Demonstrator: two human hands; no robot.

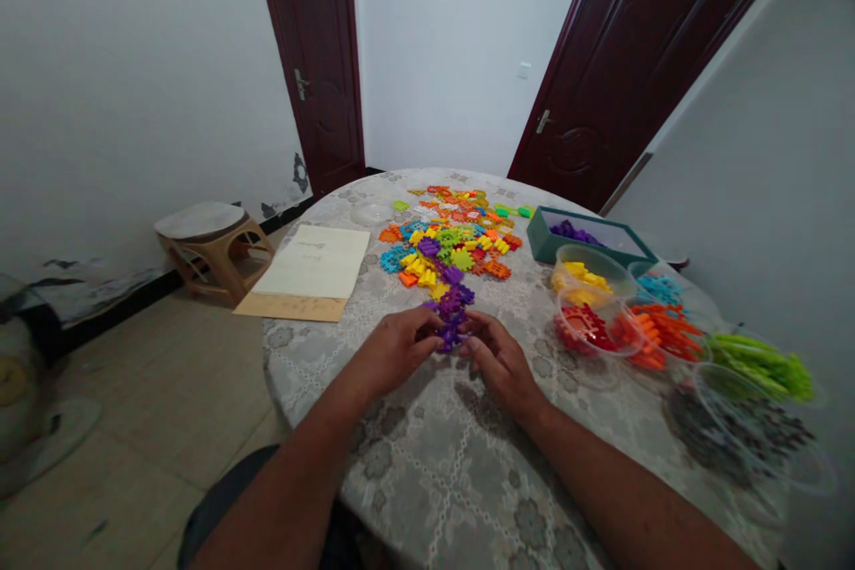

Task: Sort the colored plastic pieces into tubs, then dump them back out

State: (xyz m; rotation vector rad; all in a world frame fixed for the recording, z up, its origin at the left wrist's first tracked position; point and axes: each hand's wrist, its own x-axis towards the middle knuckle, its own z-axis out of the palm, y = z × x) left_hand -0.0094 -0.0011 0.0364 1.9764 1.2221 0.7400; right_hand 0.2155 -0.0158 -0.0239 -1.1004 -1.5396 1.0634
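Between my hands is a cluster of purple plastic building pieces (454, 307), with toothed, gear-like edges. My left hand (404, 343) has its fingers closed on the left side of the cluster, thumb at its lower edge. From the right, my right hand (498, 361) grips the same purple pieces with curled fingers. Just beyond lies a mixed pile of toy pieces in blue, yellow, green (460, 258), orange and red. The far end of the purple cluster meets this pile; whether they are joined I cannot tell.
On the right stand a green box (544, 240) of purple pieces and clear tubs of yellow (584, 276), red (581, 325), orange (668, 329), blue, green (761, 365) and grey pieces (735, 427). An open paper folder (313, 263) lies left. A wooden stool (217, 258) stands beyond the patterned tablecloth (468, 490).
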